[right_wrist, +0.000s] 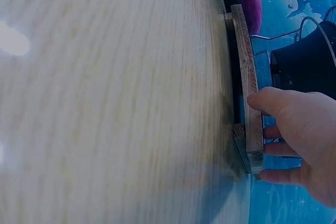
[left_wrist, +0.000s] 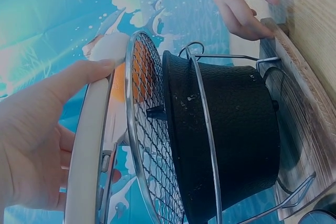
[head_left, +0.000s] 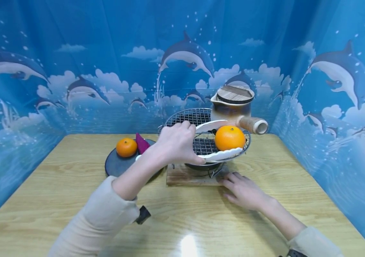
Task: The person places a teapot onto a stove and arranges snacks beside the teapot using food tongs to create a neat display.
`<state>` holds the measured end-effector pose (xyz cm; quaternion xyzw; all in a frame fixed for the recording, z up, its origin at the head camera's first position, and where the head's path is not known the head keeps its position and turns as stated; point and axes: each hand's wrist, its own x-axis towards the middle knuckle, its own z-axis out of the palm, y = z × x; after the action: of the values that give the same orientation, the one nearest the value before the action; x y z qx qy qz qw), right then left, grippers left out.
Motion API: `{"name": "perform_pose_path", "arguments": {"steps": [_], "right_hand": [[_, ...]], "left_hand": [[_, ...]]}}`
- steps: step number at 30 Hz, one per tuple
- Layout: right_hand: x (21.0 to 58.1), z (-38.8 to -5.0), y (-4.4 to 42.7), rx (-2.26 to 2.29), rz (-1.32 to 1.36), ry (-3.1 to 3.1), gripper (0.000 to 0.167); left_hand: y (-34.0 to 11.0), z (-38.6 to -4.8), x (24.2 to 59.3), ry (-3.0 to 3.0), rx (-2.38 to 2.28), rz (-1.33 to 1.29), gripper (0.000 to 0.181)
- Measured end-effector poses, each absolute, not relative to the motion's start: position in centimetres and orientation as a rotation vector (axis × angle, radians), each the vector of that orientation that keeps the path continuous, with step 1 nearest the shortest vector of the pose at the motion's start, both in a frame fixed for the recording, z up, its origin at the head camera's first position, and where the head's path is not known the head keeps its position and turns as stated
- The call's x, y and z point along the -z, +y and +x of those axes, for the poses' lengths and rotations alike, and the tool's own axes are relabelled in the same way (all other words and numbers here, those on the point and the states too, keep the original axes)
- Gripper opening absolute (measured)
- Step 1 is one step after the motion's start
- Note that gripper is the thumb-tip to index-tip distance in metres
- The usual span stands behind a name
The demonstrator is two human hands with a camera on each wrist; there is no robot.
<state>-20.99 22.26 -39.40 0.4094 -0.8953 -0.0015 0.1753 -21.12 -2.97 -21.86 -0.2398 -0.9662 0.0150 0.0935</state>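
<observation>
My left hand grips white-tipped tongs, whose two arms lie on either side of a large orange over the right part of the round wire rack. Whether the tips press on the fruit, I cannot tell. Under the rack stands a black stove in a wire frame, on a wooden board. At the board's right end, my right hand holds its edge, thumb on the near side.
Behind the orange, a teapot with a wooden lid and side handle stands on the rack. To the left, a dark plate bears a small orange and a purple item, partly hidden by my left arm. Dolphin-print curtains surround the table.
</observation>
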Motion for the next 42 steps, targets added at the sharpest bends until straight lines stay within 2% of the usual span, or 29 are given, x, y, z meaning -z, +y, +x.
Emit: {"name": "perform_pose_path", "arguments": {"steps": [18, 42], "right_hand": [[39.3, -20.9, 22.2, -0.018, 1.165, -2.543, 0.040], [39.4, -20.7, 22.2, -0.026, 1.151, -2.540, 0.042]], "left_hand": [[-3.6, -20.7, 22.0, -2.881, -0.049, -0.722, 0.095], [-7.9, -20.1, 21.6, -2.901, 0.129, -0.608, 0.102]]}}
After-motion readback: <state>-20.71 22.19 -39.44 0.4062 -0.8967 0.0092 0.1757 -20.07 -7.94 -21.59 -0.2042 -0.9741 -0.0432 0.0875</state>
